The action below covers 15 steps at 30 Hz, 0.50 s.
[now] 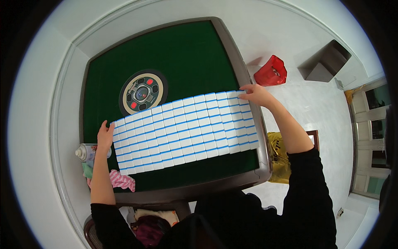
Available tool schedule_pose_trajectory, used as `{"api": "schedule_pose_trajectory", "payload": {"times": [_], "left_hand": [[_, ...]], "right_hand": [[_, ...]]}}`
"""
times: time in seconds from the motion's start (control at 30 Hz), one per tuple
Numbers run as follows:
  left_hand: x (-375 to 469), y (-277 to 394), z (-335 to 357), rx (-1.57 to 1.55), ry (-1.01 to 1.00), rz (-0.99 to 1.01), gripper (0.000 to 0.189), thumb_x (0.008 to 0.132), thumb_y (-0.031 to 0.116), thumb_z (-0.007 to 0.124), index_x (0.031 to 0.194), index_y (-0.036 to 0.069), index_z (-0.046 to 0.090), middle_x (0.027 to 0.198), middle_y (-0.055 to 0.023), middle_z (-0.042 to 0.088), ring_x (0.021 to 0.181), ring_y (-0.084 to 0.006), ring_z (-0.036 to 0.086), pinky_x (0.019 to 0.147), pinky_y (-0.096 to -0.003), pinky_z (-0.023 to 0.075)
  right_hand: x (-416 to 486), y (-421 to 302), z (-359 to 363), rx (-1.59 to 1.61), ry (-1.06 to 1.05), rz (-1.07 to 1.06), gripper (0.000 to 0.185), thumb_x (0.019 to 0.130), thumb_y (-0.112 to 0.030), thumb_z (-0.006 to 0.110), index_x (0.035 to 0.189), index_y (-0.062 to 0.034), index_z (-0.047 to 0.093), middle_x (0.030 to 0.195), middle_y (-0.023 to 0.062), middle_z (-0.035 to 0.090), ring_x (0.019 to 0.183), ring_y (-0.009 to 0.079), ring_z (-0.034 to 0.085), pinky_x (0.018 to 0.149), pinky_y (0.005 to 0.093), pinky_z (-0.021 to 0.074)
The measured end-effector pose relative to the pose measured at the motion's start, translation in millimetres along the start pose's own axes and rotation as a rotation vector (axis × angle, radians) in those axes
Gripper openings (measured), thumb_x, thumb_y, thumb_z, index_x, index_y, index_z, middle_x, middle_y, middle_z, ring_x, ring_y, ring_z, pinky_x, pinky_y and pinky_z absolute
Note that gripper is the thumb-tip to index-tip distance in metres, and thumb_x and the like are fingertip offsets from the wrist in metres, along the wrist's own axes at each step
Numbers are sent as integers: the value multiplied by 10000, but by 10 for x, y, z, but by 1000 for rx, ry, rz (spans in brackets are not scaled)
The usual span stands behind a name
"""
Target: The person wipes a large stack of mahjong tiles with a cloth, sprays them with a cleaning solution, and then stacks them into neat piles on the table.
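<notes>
Rows of white mahjong tiles [186,130] with blue edges lie packed together in a slanted block on the green felt top of a mahjong table [186,56]. At the block's far left corner, my left hand [106,133] touches the end tile with its fingers. My right hand [253,95] is at the far right corner, thumb and fingers around the end of the farthest row. Beyond the block, partly bordered by it, is the table's round control panel [142,93] with red buttons and a central dome.
A spray can [82,152] and a pink patterned cloth [124,181] lie at the table's left edge. On the floor to the right are a red bag [270,72], a yellow bag [278,169] and a dark bin [326,62]. White walls stand close at the left and far sides.
</notes>
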State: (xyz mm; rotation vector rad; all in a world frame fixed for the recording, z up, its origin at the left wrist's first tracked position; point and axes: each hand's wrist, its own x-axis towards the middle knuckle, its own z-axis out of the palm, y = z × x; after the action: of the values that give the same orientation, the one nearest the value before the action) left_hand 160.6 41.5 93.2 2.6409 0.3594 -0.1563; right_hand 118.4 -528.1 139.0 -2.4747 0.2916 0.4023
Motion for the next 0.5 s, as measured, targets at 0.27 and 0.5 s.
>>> {"api": "schedule_pose_trajectory", "payload": {"times": [0.27,0.5], "left_hand": [[100,143,-26,-88,-234,-106,515,879,417,567,1311,140,521,1189,-157,595,1090,-264,563,935,-359,436],[63,267,-7,-80,-262,-15,397,906,352,542,1251,158,568,1136,-130,612,1031,-237,568,937,-330,424]], "right_hand": [[320,139,-29,-19,-215,-101,392,797,-329,695,1067,-45,699,1011,171,671,900,266,644,820,325,505],[391,112,-6,10,-207,-147,339,805,-281,699,1000,-4,712,960,168,683,860,254,650,795,316,513]]}}
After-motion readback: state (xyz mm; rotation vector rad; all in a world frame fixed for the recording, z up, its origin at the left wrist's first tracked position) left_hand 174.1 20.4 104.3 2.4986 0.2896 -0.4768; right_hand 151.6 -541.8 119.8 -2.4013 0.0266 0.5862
